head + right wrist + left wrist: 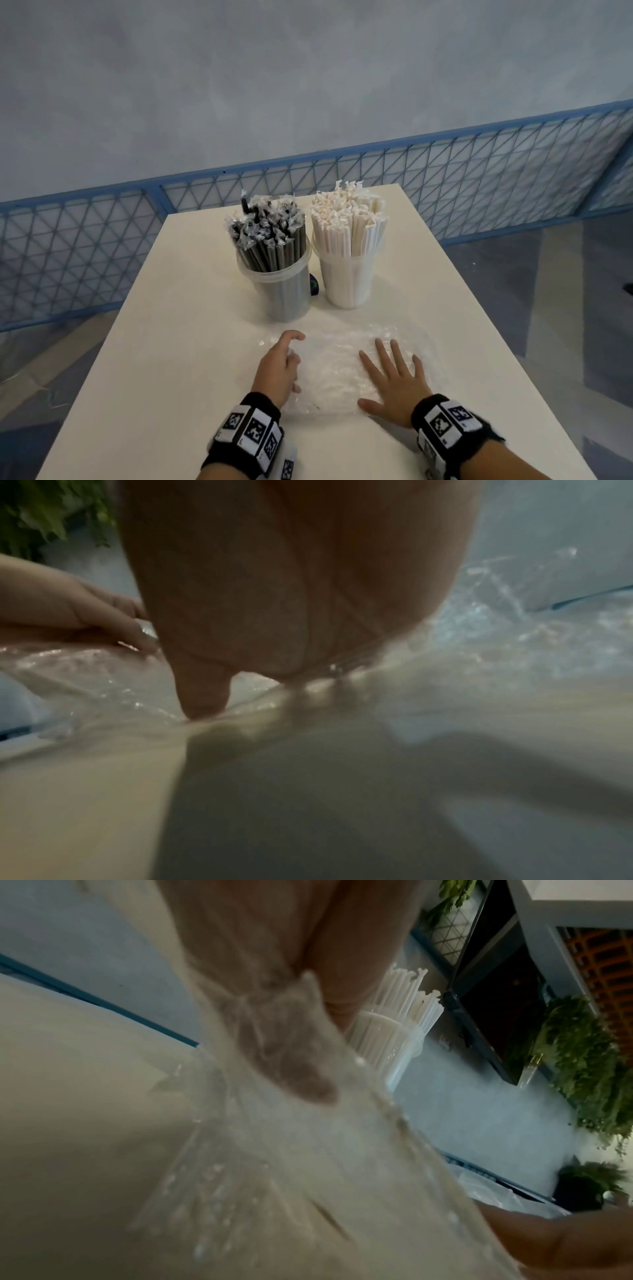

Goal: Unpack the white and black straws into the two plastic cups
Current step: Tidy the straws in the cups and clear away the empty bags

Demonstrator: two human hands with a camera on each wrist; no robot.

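Observation:
Two clear plastic cups stand side by side at the middle of the white table point(164, 359). The left cup point(282, 298) holds wrapped black straws point(265, 236). The right cup point(346, 284) holds white straws point(347, 222), which also show in the left wrist view point(387, 1039). An empty clear plastic bag point(335, 373) lies crumpled flat in front of the cups. My left hand point(289, 358) has its fingers curled and pinches the bag's left edge point(274, 1010). My right hand point(392, 365) lies flat on the bag with its fingers spread point(202, 693).
A small dark object point(313, 285) sits on the table in the gap behind the two cups. A blue wire-mesh fence point(102, 246) runs behind the table, with a grey wall above it. The table's edges fall away left and right of my wrists.

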